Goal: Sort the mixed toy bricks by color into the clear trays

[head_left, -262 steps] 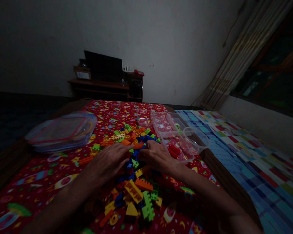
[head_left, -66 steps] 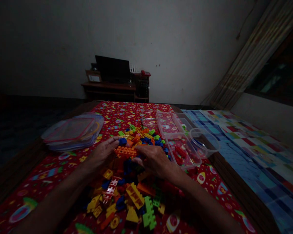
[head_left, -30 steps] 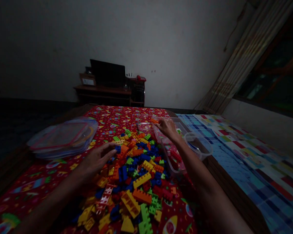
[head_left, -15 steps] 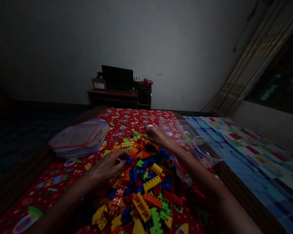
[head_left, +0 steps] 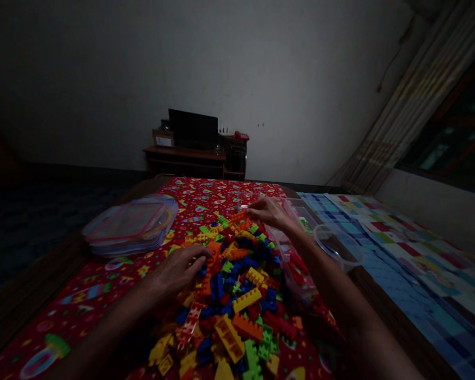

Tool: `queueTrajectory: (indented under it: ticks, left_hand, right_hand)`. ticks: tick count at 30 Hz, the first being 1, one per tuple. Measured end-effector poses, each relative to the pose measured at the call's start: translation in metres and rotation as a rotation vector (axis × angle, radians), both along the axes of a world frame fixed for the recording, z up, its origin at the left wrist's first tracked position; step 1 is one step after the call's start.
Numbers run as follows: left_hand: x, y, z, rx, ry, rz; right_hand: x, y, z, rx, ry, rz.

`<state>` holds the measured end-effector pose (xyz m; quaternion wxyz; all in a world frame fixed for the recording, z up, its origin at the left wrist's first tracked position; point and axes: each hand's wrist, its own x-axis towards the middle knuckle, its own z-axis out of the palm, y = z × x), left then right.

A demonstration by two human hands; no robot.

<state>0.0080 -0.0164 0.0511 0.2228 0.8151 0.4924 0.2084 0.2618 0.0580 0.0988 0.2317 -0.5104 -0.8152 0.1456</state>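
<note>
A loose heap of plastic building blocks (head_left: 247, 301) in yellow, orange, red, blue and green lies between my hands. At its far end, my right hand (head_left: 267, 211) pinches an orange building block (head_left: 239, 216) between thumb and fingers. My left hand (head_left: 182, 265) rests at the heap's left side, fingers bent with a gap between thumb and forefinger. Its fingertips are beside an orange block (head_left: 214, 248); no block shows clearly in its grasp.
Clear plastic lids (head_left: 129, 224) are stacked at the left on the red patterned cloth (head_left: 206, 192). Right of the heap stand clear boxes, one holding red blocks (head_left: 296, 269), and a round tub (head_left: 352, 248). A desk with a monitor (head_left: 193, 128) is against the wall.
My right hand has moved a little right and up, and an orange block now shows in its fingers. Red blocks show more plainly in the right-hand box. My left hand has barely moved.
</note>
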Motion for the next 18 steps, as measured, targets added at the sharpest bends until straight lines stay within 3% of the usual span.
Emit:
queueTrajectory:
  ticks: [4, 12, 15, 18]
  left_hand:
    - [-0.004, 0.003, -0.002, 0.017, 0.002, 0.004]
    - [-0.009, 0.006, 0.000, 0.034, -0.006, 0.058]
    - [-0.012, 0.006, 0.005, 0.036, 0.000, 0.071]
    - [-0.016, 0.008, 0.006, 0.041, 0.021, 0.099]
  right_hand:
    - [0.012, 0.020, 0.004, -0.107, 0.133, -0.129]
    - [0.019, 0.041, -0.001, 0.143, -0.185, -0.383]
    - [0.006, 0.035, -0.004, 0.223, -0.299, -0.324]
    - [-0.020, 0.018, -0.011, 0.201, -0.347, -0.068]
